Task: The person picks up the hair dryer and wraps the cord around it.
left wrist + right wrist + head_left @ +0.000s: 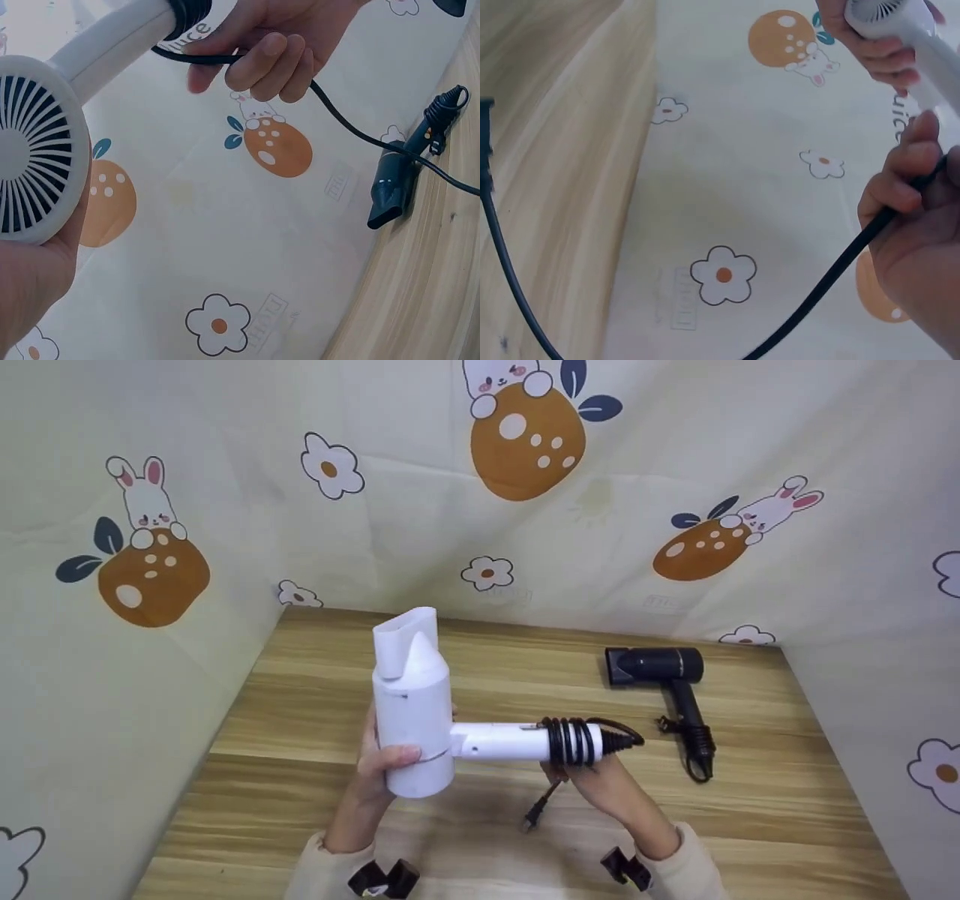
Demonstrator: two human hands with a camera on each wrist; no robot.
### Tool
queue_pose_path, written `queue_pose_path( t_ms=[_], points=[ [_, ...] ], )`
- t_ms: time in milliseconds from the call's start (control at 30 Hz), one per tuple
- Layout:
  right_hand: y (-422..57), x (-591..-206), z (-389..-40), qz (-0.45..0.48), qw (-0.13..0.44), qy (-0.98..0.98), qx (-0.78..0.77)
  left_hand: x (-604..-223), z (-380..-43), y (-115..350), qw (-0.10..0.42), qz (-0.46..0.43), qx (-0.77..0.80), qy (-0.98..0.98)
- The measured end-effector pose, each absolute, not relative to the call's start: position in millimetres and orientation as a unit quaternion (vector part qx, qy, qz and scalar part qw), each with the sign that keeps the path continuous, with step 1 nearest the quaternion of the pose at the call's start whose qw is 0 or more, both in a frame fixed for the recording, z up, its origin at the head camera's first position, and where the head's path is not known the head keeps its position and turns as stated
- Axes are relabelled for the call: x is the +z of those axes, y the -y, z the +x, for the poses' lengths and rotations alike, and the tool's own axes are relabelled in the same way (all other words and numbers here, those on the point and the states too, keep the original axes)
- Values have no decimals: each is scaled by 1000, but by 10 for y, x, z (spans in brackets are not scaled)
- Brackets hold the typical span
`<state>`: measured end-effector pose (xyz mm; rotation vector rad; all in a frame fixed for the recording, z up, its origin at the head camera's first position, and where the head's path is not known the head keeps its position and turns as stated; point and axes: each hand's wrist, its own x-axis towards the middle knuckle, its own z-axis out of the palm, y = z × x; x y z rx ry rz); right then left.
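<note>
A white hair dryer (414, 709) is held up over the table, its flat nozzle pointing away and its handle to the right. My left hand (379, 765) grips the barrel, thumb across the front. Black cord (576, 741) is coiled several times round the handle's end. Under that end, my right hand (600, 789) holds a loose stretch of the cord in curled fingers, as the right wrist view shows with the cord (817, 296) running through them. The plug (535, 811) dangles below. In the left wrist view the dryer's round rear grille (37, 150) faces the camera.
A black hair dryer (656, 666), its cord wound round the handle, lies at the back right of the wooden table (300, 682). Pale printed cloth (405, 525) stands behind the table and along both sides.
</note>
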<state>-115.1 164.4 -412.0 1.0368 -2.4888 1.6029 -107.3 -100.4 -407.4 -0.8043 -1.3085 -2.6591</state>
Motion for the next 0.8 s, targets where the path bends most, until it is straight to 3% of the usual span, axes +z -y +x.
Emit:
queue_pose_path(
  t_ms=[67, 300, 467, 700, 800],
  points=[
    [-1595, -4112, -1146, 325, -2, 794, 514, -4078, -1077, 999, 49, -247, -868, 429],
    [-1496, -4107, -1116, 340, 95, 841, 410, -4076, -1096, 974, 89, -206, -856, 465],
    [-1497, -4117, -1113, 349, 109, 843, 395, -4076, -1099, 950, 119, -168, -843, 498],
    [-1526, -4129, -1075, 352, 81, 848, 388, -4082, -1133, 972, 153, -100, -828, 531],
    [-1528, -4108, -1053, 356, 106, 851, 372, -4086, -1142, 986, 154, -91, -825, 536]
  ],
)
